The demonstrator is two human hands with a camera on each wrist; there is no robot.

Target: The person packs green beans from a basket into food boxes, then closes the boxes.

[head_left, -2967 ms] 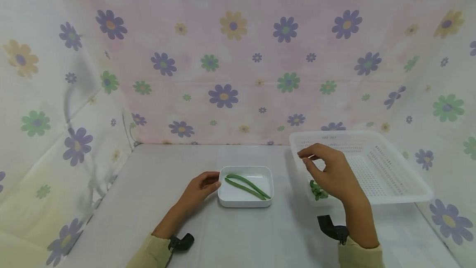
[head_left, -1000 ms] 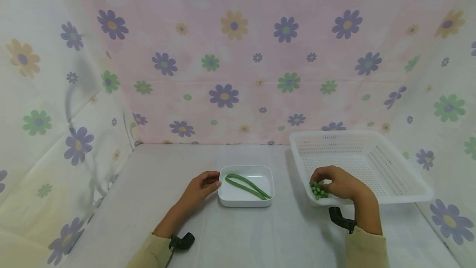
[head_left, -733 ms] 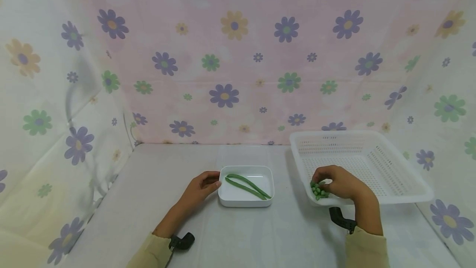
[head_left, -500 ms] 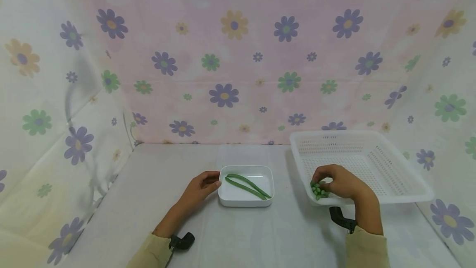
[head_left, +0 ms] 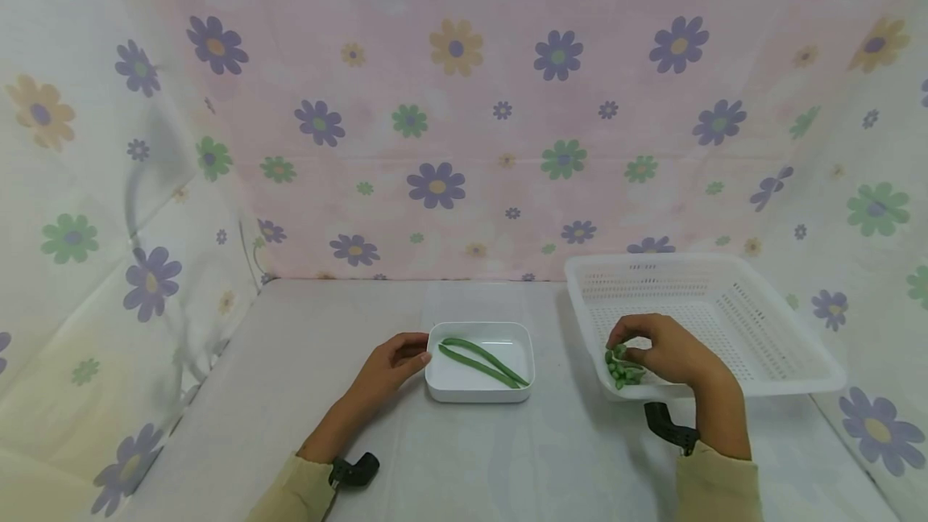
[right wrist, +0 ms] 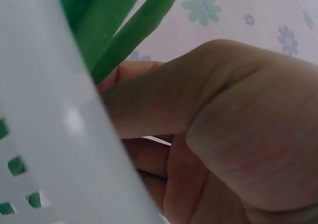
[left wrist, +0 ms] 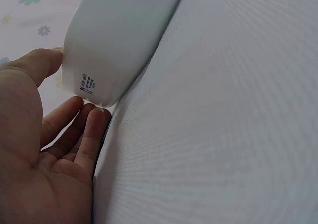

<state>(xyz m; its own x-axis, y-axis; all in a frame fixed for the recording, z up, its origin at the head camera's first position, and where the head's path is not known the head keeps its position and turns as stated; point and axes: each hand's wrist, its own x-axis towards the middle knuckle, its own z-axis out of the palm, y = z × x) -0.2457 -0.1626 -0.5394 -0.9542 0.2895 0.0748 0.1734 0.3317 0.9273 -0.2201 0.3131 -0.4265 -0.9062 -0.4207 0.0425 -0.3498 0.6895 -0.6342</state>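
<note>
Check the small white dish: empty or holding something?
Holding something: the head view shows two green pods lying inside the small white dish, bare bottom around them.

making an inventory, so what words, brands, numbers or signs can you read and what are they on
"white pack": printed on the outer side of the white dish.
Smaller printing beside it: too small and blurred to read.
No other text can be read, including on the basket.

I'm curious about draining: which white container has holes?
The large basket on the right: its walls and floor are perforated; the small dish looks solid.
</note>
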